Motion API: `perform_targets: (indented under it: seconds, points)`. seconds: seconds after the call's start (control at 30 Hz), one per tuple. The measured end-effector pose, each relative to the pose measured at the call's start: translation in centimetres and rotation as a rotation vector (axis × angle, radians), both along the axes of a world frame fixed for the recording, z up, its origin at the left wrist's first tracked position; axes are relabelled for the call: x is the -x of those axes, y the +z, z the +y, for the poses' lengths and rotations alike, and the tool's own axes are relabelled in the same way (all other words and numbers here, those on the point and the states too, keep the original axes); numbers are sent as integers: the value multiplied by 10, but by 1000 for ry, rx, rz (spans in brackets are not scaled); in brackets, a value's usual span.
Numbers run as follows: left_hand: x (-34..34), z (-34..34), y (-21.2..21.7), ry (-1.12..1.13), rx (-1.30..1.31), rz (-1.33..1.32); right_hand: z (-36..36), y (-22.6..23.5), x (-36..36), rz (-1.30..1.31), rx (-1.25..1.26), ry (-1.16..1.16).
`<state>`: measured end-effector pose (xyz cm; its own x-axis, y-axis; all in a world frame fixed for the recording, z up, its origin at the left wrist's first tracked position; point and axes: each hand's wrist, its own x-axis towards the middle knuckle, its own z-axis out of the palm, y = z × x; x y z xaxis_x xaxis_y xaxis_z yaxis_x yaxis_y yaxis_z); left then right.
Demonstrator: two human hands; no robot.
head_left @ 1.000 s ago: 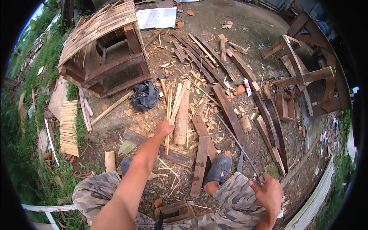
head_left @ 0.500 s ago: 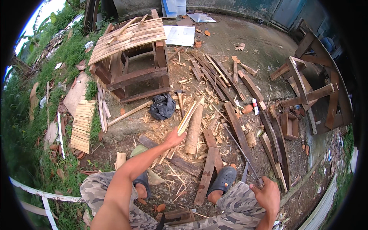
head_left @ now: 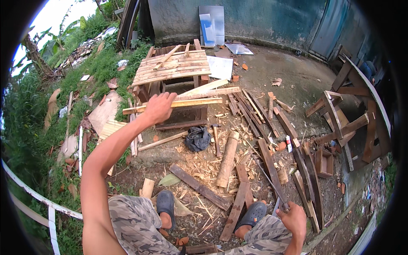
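My left hand (head_left: 159, 109) is raised out in front, its fingers closed around several split wooden strips (head_left: 197, 102). The strips fan out to the right, and one end juts out left of the fist. Down by my right knee, my right hand (head_left: 294, 219) grips the handle of a long, thin metal blade (head_left: 273, 185), which points forward and left over the boards. Behind the strips stands a wooden frame (head_left: 180, 126) with a slatted top (head_left: 170, 68). Between my feet and the frame lies a peeled round log (head_left: 228, 159), with a hammer (head_left: 216, 140) left of it.
A black plastic bag (head_left: 198, 139) lies near the frame. Dark boards (head_left: 270, 163) and wood shavings (head_left: 199, 172) litter the ground. To the right are a small wooden box (head_left: 324, 162) and an upturned wooden table (head_left: 369, 110). Grass borders the left side.
My left hand has swung up and to the left with the strips, away from the log. The strips now lie nearly level and spread. The view has tilted upward; my right hand keeps its grip.
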<state>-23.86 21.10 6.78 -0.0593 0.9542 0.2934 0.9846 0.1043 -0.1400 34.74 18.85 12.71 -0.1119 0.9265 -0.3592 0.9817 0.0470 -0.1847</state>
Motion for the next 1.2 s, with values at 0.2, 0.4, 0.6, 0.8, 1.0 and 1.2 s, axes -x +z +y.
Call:
perform_targets:
  seconds: [0.2,0.4,0.6,0.8,1.0,1.2]
  points:
    - [73,73,52,458,-267,310,1,-2,1,-19,1,-26]
    - [76,75,23,626,-124,41,-4,-1,1,-83,-14,-32]
    - [85,53,-24,430,-113,60,-5,-5,3,-116,13,-16]
    - [89,76,-28,435,-215,142,0,-7,10,-130,11,6]
    - [72,86,-53,189,-534,50,7,-13,11,-182,17,-26]
    - [49,30,-198,-142,-237,-101,10,-21,13,-239,3,18]
